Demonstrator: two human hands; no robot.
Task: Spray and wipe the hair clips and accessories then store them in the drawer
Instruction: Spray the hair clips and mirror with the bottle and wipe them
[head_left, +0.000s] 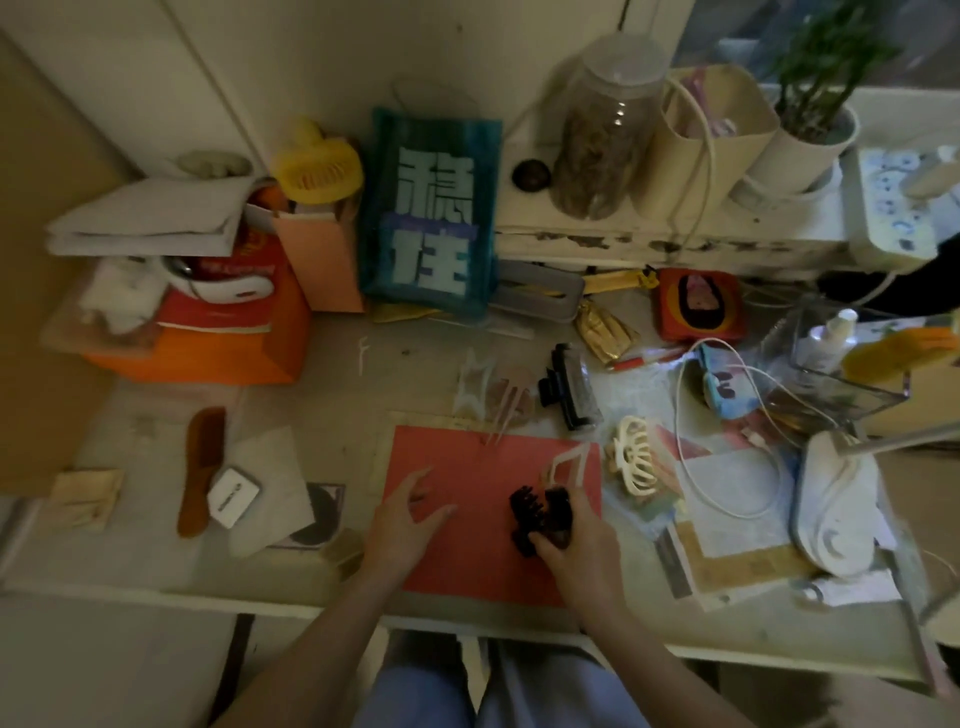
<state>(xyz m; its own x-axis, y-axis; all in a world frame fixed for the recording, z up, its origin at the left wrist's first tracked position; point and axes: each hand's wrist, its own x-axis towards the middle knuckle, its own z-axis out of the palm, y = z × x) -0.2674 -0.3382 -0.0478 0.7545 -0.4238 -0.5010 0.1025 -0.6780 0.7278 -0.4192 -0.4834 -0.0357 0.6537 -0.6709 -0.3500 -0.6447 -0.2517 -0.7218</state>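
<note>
A cluttered counter (332, 395) stretches beneath the camera, a teal bag (431, 208) with bold characters standing at its back and a red mat (467, 457) lying at the near edge where the person works. Over that mat the left hand (410, 514) hovers with its grip released, fingers spread and holding nothing, while the right hand (576, 540) has its grip clenched round a dark claw clip (535, 514), a pale translucent clip (569, 465) apparently caught between the same fingers. More accessories wait nearby: a cream claw clip (634, 460) just beside the mat's right edge, a black clip (569, 387) beyond it, and clear clips (475, 387) near the mat's far edge. A bottle that may be the sprayer (831, 335) stands in a clear box well to the right. The likely risk is that two clips held in one hand slip or tangle, one dropping among the loose white cable (727, 467) and papers. No drawer is in view, no wiping cloth can be picked out for certain, and dim light and blur hide how the right fingers sit on the pale clip.
</note>
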